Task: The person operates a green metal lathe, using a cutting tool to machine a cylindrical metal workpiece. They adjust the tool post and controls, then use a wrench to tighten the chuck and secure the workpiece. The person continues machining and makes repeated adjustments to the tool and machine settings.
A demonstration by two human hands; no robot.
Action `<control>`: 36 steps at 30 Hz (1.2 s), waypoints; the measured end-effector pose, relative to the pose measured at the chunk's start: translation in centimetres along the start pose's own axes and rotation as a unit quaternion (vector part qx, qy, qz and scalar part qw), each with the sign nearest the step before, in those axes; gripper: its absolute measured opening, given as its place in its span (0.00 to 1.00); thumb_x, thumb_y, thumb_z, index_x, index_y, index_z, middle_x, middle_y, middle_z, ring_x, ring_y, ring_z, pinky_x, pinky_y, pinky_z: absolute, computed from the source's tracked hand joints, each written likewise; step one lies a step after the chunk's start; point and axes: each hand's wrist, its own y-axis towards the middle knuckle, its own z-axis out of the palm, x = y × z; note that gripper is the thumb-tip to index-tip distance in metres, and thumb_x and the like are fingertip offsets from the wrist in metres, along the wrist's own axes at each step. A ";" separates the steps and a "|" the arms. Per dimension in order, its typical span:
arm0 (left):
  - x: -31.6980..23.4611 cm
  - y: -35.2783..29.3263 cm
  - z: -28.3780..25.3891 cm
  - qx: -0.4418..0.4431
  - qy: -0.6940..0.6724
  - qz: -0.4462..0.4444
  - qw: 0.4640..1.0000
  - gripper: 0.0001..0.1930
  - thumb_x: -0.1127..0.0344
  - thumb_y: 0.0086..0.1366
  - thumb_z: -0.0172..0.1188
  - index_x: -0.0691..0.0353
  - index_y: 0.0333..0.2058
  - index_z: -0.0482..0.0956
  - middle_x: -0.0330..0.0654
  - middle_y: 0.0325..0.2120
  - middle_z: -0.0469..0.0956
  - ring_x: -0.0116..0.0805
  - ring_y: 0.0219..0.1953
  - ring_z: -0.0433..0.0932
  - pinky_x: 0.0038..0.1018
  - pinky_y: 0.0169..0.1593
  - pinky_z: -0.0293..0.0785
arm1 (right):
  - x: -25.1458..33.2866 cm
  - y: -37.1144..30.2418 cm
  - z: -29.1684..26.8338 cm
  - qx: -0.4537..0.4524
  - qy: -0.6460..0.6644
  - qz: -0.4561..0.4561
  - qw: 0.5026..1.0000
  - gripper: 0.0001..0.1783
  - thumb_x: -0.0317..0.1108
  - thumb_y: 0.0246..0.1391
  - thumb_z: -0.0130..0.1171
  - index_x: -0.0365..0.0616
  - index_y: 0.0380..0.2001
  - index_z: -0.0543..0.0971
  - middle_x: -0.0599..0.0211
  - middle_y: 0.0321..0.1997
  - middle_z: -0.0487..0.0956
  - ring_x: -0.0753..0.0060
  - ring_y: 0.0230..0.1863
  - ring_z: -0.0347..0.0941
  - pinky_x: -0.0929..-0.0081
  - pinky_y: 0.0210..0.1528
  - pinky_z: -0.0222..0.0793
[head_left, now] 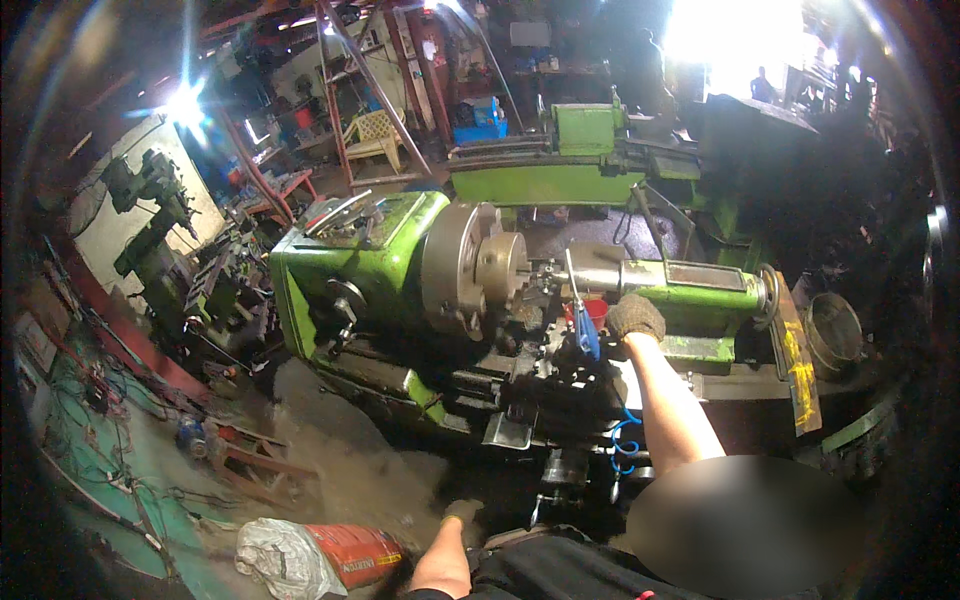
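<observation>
While the brown-gloved left hand (463, 510) hangs low, grip unreadable, the green metal lathe (455, 270) has a blue long-nozzled tool (587, 338), then a red round container (597, 312): probably light, stiff; take the rim. Just beside it, brown-gloved right hand (636, 318), arm stretched forward; fingers hidden, can't tell hold.

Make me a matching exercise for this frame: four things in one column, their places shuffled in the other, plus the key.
1. Right hand in a brownish glove
2. Round grey metal chuck
3. Orange-red sack
4. Yellow plastic chair

A. On the floor, lower left
B. Beyond the nearer green lathe
C. Beside the small red container
D. On that lathe's green headstock

Pairs: 1-C; 2-D; 3-A; 4-B
</observation>
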 end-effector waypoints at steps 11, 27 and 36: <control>8.0 -9.0 -1.1 -0.034 -0.007 -0.071 0.997 0.32 0.36 0.75 0.51 0.52 0.63 0.86 0.58 0.66 0.80 0.61 0.69 0.78 0.51 0.71 0.71 | -9.4 -7.8 2.4 -0.311 0.409 -0.142 0.846 0.19 0.39 0.70 0.63 0.36 0.54 0.87 0.46 0.55 0.87 0.47 0.58 0.83 0.56 0.65 0.75; 7.9 -13.6 5.0 0.021 0.022 -0.133 0.991 0.33 0.37 0.76 0.50 0.53 0.65 0.85 0.57 0.69 0.78 0.59 0.71 0.76 0.50 0.73 0.70 | -53.5 -32.2 21.2 0.310 0.027 0.219 0.925 0.18 0.40 0.69 0.61 0.37 0.53 0.86 0.48 0.48 0.88 0.50 0.45 0.85 0.54 0.50 0.80; 1.6 -9.0 3.6 0.030 0.055 -0.065 0.996 0.33 0.37 0.76 0.50 0.53 0.66 0.84 0.56 0.70 0.77 0.59 0.72 0.75 0.50 0.73 0.70 | -59.0 -27.1 26.4 0.239 0.114 0.175 0.948 0.20 0.39 0.68 0.61 0.38 0.54 0.85 0.46 0.45 0.89 0.52 0.40 0.89 0.55 0.42 0.84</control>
